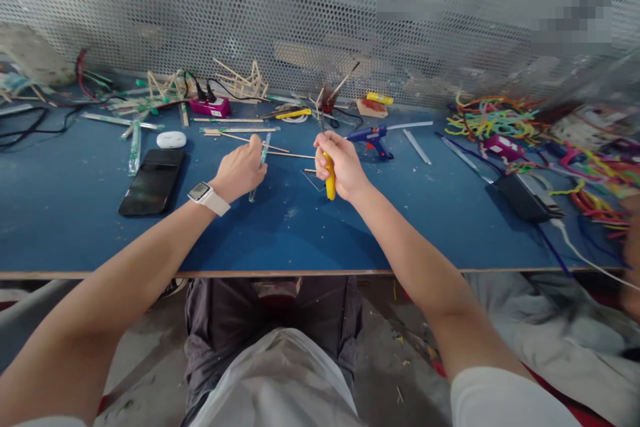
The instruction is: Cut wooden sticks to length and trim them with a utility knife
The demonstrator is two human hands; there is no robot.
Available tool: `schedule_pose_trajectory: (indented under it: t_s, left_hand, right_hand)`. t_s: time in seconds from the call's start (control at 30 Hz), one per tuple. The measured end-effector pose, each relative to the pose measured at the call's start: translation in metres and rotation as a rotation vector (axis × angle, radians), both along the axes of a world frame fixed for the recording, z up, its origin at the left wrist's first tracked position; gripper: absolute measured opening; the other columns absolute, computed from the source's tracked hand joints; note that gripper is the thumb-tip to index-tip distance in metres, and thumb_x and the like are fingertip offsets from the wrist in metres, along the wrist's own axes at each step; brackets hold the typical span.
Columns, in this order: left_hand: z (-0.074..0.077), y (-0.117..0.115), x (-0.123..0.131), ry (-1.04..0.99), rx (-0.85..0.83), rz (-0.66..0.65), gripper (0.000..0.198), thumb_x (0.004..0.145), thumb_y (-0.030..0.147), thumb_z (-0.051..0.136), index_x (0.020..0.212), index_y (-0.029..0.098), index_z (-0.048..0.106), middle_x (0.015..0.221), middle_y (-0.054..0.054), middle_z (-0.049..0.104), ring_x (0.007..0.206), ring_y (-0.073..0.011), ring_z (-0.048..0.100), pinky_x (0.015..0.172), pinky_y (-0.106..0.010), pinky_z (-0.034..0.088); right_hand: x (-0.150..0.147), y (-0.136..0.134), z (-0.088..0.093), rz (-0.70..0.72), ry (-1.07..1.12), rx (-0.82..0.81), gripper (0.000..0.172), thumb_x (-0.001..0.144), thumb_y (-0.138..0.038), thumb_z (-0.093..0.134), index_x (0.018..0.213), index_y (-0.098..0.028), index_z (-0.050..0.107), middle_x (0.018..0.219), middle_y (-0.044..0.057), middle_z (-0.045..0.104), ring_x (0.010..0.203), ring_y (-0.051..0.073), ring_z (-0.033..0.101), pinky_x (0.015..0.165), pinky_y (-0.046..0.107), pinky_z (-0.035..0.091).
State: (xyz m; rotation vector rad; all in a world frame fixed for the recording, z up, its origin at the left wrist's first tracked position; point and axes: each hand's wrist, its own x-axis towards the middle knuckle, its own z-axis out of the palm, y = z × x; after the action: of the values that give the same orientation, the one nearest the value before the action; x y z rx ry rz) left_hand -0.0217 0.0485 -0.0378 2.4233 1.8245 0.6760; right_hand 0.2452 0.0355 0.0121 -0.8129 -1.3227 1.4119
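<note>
My left hand [241, 170], with a watch on its wrist, is closed on a slim clear wrapper with green print [265, 147], which looks like a chopstick packet and stands on a slant over the table. My right hand [344, 163] grips a yellow utility knife [330, 180]; a thin dark tip shows above the fist. Between and behind the hands lie loose wooden sticks [290, 155]. A bent clear scrap [313, 180] rests below the right hand. Just beyond that hand sits a blue glue gun [376, 140].
At left are a black phone [153, 181], a white earbud case [171, 139] and a purple power strip [210, 107]. Stick structures [245, 83] stand near the mesh wall. Colourful pipe cleaners [493, 117] and a black adapter [527, 197] lie right, beside another person's arm [633, 253].
</note>
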Motion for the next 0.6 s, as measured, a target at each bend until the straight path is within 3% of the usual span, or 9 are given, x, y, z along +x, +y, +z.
schedule_pose_trajectory:
  t_s: [0.2,0.37,0.6]
  left_hand:
    - [0.016,-0.007,0.013,0.007,0.012,-0.095,0.015,0.107,0.017,0.059,0.122,0.020,0.057,0.106,-0.013,0.077,0.092,-0.0269,0.071,0.084,-0.038,0.057]
    - [0.035,-0.017,0.030,0.006,0.100,-0.205,0.009,0.118,0.021,0.050,0.114,0.022,0.058,0.116,-0.014,0.077,0.114,-0.0310,0.070,0.103,-0.045,0.055]
    - [0.035,-0.017,0.043,0.037,0.131,-0.253,0.018,0.121,0.023,0.046,0.114,0.020,0.063,0.110,-0.014,0.078,0.113,-0.0332,0.067,0.103,-0.046,0.051]
  right_hand:
    - [0.004,0.002,-0.003,-0.150,-0.002,0.035,0.057,0.074,-0.049,0.108,0.103,-0.028,0.065,0.063,-0.017,0.051,0.042,0.004,0.035,0.042,0.026,0.026]
    - [0.014,0.014,-0.006,-0.240,-0.002,-0.023,0.052,0.081,-0.044,0.099,0.117,-0.030,0.064,0.063,-0.018,0.051,0.040,0.006,0.035,0.041,0.026,0.027]
    - [0.018,0.023,-0.007,-0.290,-0.029,-0.071,0.035,0.083,-0.045,0.096,0.088,-0.024,0.068,0.065,-0.011,0.059,0.040,0.003,0.035,0.041,0.023,0.028]
